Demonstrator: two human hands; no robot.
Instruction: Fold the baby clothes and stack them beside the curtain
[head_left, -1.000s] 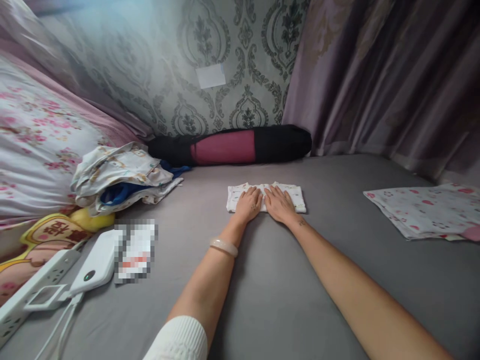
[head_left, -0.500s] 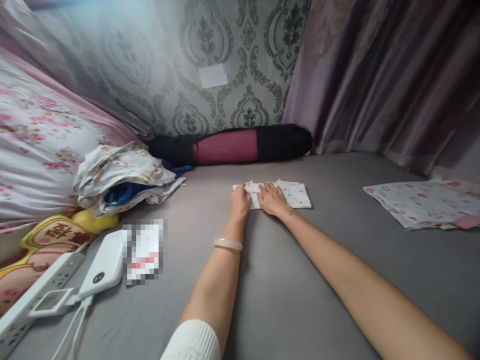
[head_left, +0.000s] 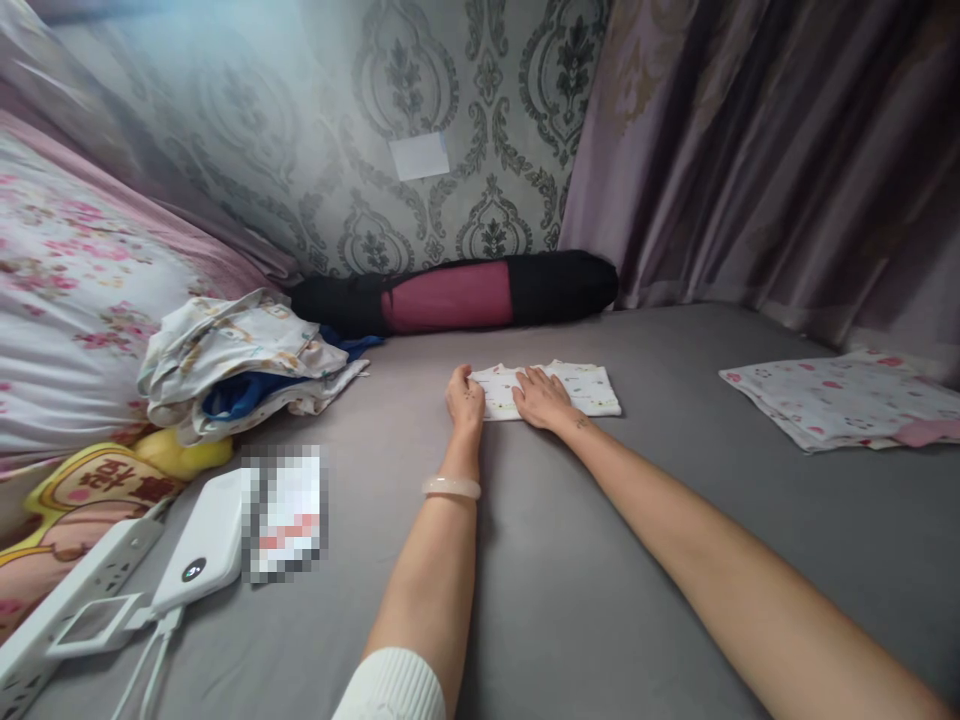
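Note:
A small white printed shirt (head_left: 589, 388), folded into a flat rectangle, lies on the grey bedsheet (head_left: 600, 530) with a neckline-like dip along its far edge. My right hand (head_left: 541, 400) rests palm down on its middle, fingers outstretched. At the shirt's left end, my left hand (head_left: 465, 400) is closed around the edge, its thumb up and its other fingers partly hidden. A pale bangle (head_left: 451, 487) circles my left wrist.
At right lies another folded printed cloth (head_left: 840, 400). A heap of clothes (head_left: 247, 350) sits at left, near a power bank (head_left: 206, 540), a power strip (head_left: 82, 590) and a yellow cushion (head_left: 112, 480). A long black-and-maroon bag (head_left: 450, 295) lines the wall.
My left hand has shifted left from on top of the shirt to its left edge. The right hand stays flat on the shirt. The view has moved slightly.

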